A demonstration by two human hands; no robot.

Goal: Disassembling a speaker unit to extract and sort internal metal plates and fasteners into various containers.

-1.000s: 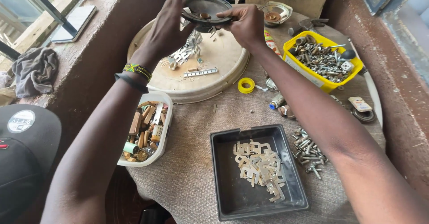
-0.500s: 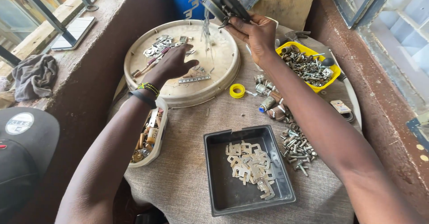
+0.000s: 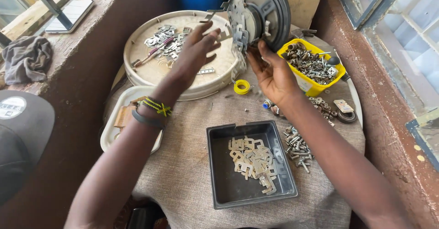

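Note:
My right hand (image 3: 274,76) grips the lower rim of a round dark disc (image 3: 270,12), held up on edge above the table. A string of flat metal pieces (image 3: 238,32) clings to the disc's face and dangles from it. My left hand (image 3: 194,50) hovers with fingers spread just left of those pieces, over a round cream tray (image 3: 137,69) that holds more metal bits. Near the front edge, a black square tray (image 3: 219,183) contains several pale flat brackets (image 3: 251,162).
A yellow tub (image 3: 315,89) of screws stands at the right, with loose bolts (image 3: 297,146) beside the black tray. A yellow tape roll (image 3: 241,87) lies mid-table and a white tray (image 3: 114,128) sits under my left wrist. There is a cardboard box (image 3: 304,5) behind.
The disc has come up and nearer, tipped on edge with metal pieces hanging off it. My left hand has lifted off the round tray toward those pieces.

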